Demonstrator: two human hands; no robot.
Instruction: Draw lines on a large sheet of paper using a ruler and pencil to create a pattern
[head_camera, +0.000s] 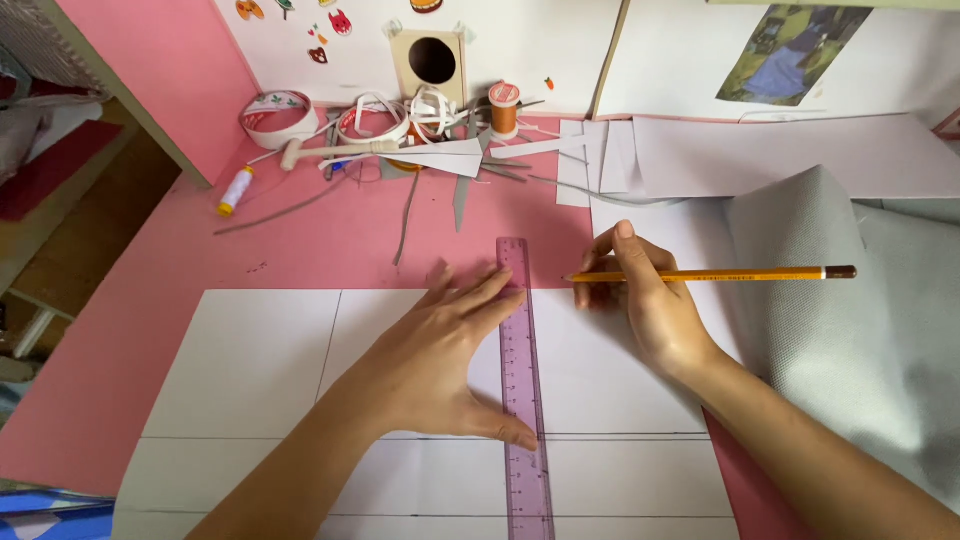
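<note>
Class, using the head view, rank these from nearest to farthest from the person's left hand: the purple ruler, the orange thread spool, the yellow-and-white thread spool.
1. The translucent purple plastic ruler, directly under the left hand, pressed flat on the white paper sheet.
2. The small yellow-and-white thread spool, lying on the pink tabletop, up and to the left.
3. The upright orange thread spool, at the back wall.

My pink table (150, 340) carries a big white sheet (250, 370) ruled with pencil lines, and a purple ruler (522, 400) lies across it. Grey fabric (850, 340) is heaped to my right, on more white paper (790, 155). At the back lie an orange thread spool (505, 108), a small yellow-and-white spool (236, 190), tape rolls (278, 115) and grey offcuts (405, 215).
</note>
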